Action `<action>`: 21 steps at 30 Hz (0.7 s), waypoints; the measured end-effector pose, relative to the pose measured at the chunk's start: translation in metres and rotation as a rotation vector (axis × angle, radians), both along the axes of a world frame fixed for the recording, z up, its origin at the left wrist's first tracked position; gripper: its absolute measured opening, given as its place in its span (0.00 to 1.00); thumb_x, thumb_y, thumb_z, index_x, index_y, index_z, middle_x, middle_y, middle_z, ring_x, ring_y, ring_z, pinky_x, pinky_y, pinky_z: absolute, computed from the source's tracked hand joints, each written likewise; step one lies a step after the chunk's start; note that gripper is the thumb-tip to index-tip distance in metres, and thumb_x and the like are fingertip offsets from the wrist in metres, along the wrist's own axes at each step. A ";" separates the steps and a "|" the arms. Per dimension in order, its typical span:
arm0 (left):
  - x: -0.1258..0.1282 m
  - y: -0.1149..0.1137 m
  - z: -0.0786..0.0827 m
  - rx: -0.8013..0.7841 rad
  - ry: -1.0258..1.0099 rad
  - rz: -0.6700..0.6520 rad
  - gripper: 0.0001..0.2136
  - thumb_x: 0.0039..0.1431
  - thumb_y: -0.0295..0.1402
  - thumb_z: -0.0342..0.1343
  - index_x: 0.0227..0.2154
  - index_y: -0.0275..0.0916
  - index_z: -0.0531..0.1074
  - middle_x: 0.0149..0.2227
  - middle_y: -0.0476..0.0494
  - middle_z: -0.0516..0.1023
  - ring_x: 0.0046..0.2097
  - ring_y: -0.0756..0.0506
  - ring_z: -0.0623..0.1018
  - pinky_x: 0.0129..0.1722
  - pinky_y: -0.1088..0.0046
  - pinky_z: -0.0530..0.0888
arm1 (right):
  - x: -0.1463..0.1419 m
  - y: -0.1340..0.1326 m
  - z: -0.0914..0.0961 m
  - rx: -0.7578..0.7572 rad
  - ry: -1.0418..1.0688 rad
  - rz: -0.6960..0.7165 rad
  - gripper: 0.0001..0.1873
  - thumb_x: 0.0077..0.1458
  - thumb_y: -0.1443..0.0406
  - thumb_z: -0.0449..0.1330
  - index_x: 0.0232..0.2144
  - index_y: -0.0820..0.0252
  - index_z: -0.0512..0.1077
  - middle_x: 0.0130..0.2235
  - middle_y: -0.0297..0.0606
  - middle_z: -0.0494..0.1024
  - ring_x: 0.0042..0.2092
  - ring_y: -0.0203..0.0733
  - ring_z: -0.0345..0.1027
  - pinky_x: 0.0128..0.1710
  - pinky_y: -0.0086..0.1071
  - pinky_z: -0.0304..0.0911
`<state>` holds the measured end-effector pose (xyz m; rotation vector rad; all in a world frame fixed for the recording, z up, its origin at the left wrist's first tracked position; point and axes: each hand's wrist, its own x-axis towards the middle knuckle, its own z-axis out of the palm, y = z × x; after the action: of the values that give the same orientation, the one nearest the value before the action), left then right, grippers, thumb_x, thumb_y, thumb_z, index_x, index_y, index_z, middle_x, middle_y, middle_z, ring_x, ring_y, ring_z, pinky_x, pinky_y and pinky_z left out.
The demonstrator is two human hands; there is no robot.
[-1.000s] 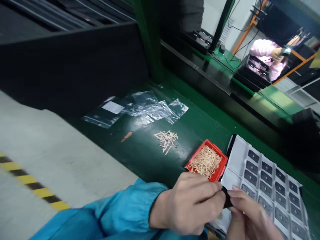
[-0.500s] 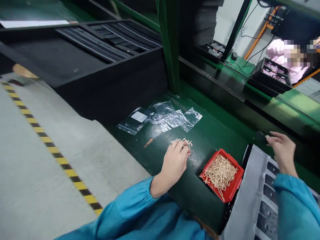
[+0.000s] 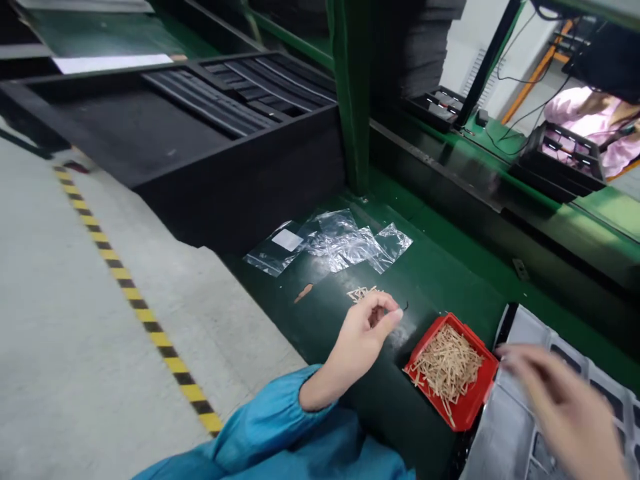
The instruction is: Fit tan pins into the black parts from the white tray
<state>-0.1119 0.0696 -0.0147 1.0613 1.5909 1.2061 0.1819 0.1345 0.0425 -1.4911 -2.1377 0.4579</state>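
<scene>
My left hand point(image 3: 364, 333) is closed in a pinch above the green tabletop. A thin, dark, curved piece point(image 3: 406, 307) pokes out at its fingertips, too small to name. Just behind it lies a small heap of thin tan strips point(image 3: 361, 292). Between my hands sits a red bin point(image 3: 469, 415) filled with more tan strips point(image 3: 447, 363). My right hand point(image 3: 567, 407), smeared by motion, hovers over a grey tray point(image 3: 505, 400) with dark rectangular pockets; its grip is unclear. A small dark flat plate point(image 3: 520, 269) lies on the green surface beyond the tray.
Clear plastic bags point(image 3: 345, 243) lie flat at the back of the table, and a brown scrap point(image 3: 303, 292) is nearby. A large black box point(image 3: 250, 187) with dark strips stands behind, beside a green post point(image 3: 353, 100). Across the bench sits a co-worker in a pink sleeve point(image 3: 575, 107).
My right hand has come back toward me over the grey tray, and the dark plate at its fingertips now lies behind. My left hand has shifted slightly right, off the heap of strips.
</scene>
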 end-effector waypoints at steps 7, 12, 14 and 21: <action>0.020 -0.019 0.044 -0.293 -0.985 -0.162 0.18 0.57 0.45 0.70 0.35 0.34 0.77 0.29 0.50 0.69 0.30 0.53 0.63 0.32 0.77 0.63 | -0.119 -0.087 -0.026 0.234 0.172 0.227 0.09 0.68 0.71 0.58 0.49 0.61 0.75 0.41 0.41 0.81 0.43 0.38 0.78 0.46 0.29 0.74; 0.022 -0.026 0.046 -0.310 -1.146 -0.100 0.18 0.51 0.42 0.76 0.31 0.32 0.78 0.28 0.50 0.69 0.30 0.53 0.64 0.32 0.77 0.62 | -0.122 -0.086 -0.028 0.251 0.186 0.252 0.09 0.68 0.74 0.57 0.48 0.62 0.73 0.41 0.41 0.79 0.42 0.37 0.76 0.45 0.29 0.72; 0.021 -0.027 0.044 -0.297 -1.157 -0.093 0.18 0.51 0.42 0.76 0.31 0.32 0.79 0.27 0.50 0.69 0.30 0.53 0.64 0.32 0.76 0.62 | -0.123 -0.088 -0.027 0.257 0.180 0.252 0.09 0.68 0.74 0.57 0.48 0.63 0.73 0.41 0.41 0.79 0.42 0.37 0.75 0.45 0.29 0.72; 0.022 -0.033 0.040 -0.289 -1.156 -0.073 0.18 0.53 0.43 0.75 0.31 0.32 0.78 0.26 0.51 0.68 0.30 0.53 0.63 0.32 0.77 0.64 | -0.129 -0.091 -0.028 0.208 0.143 0.279 0.09 0.68 0.74 0.54 0.46 0.63 0.73 0.38 0.41 0.78 0.39 0.38 0.74 0.42 0.31 0.71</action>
<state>-0.0899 0.0366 0.0251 0.1134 0.7488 1.1459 0.0531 0.0431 0.0146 -1.0214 -2.2105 0.4096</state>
